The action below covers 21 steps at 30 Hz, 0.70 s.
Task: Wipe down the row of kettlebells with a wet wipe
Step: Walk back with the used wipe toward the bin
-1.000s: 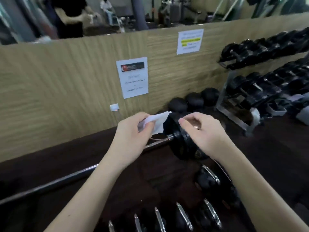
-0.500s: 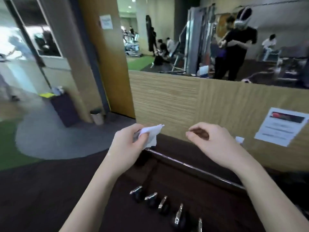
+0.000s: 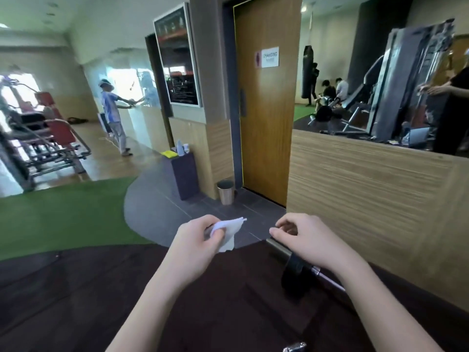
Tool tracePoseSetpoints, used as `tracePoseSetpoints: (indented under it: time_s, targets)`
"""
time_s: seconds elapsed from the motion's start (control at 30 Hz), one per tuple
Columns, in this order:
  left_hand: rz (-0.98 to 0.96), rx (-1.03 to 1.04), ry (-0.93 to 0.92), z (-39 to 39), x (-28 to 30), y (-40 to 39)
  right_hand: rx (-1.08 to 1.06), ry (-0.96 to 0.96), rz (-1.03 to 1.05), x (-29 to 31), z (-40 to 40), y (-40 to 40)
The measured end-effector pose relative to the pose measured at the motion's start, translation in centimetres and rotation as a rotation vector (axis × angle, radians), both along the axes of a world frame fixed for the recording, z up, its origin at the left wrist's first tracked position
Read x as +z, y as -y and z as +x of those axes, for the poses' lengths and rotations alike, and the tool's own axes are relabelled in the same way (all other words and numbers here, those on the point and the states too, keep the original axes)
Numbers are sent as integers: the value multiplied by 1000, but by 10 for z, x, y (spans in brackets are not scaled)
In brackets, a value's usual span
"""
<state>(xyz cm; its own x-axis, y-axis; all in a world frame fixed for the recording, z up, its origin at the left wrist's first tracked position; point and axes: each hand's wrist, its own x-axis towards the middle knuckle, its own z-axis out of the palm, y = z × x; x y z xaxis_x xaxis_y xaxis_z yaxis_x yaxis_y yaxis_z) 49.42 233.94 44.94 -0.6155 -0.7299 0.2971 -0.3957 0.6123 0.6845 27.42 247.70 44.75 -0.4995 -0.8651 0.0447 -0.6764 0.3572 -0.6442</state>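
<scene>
My left hand (image 3: 195, 246) pinches a crumpled white wet wipe (image 3: 229, 231) between thumb and fingers, held up at chest height. My right hand (image 3: 308, 240) hovers a short way to the right of it, fingers loosely curled and holding nothing. Only one shiny kettlebell handle (image 3: 294, 348) peeks in at the bottom edge; the rest of the row is out of view.
A barbell (image 3: 304, 268) with a black collar lies on the dark mat under my right hand, along the wood-panelled wall (image 3: 368, 199). Ahead stand a wooden door (image 3: 264, 110), a metal bin (image 3: 225, 191) and a dark pedestal (image 3: 182, 174). A person (image 3: 113, 115) stands far left.
My view has swung left, away from the dumbbell rack and kettlebells toward the door and hallway. Both hands keep their pose, the left still pinching the wipe.
</scene>
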Motion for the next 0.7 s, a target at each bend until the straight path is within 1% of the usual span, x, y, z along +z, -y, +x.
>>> tracePoseSetpoints:
  time_s: [0.13, 0.23, 0.37, 0.43, 0.63, 0.7]
  targets:
    - [16, 50, 35, -15, -11, 92, 11, -2, 23, -11, -17, 101]
    - [41, 82, 44, -43, -22, 171, 23, 5, 20, -21, -40, 181]
    - [18, 105, 72, -81, -28, 262, 39, -12, 8, -27, -78, 276]
    - [45, 127, 65, -99, -26, 311, 39, -12, 21, -25, -98, 326]
    - [37, 175, 27, -151, -26, 461, 55, -14, 9, -20, -161, 478]
    - [57, 181, 32, -162, -28, 498, 62, -27, 12, -21, -177, 511]
